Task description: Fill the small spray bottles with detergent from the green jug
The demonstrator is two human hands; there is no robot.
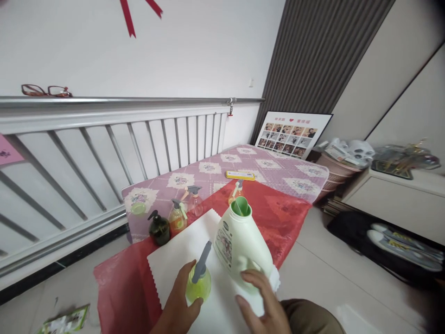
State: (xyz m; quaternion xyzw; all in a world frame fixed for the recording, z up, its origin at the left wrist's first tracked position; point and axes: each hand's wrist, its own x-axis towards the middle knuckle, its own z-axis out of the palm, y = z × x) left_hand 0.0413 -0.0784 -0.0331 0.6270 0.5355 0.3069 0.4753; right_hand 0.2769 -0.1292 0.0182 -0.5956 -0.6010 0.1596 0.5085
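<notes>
My left hand (179,304) is wrapped round a small yellow-green spray bottle (198,283) with a grey trigger head, held above a white cloth (181,253). My right hand (266,304) grips the base of a large pale-green detergent bottle (241,248) with an open green spout, standing on the white cloth beside the spray bottle. Both sit on a red cloth (278,218) over a low table.
A dark pump bottle (159,228) and three more spray bottles (178,216) stand behind the white cloth. A yellow flat item (239,175) lies on the purple flowered cover (274,164). A white railing (104,139) runs along the left. A photo board (292,134) leans at the back.
</notes>
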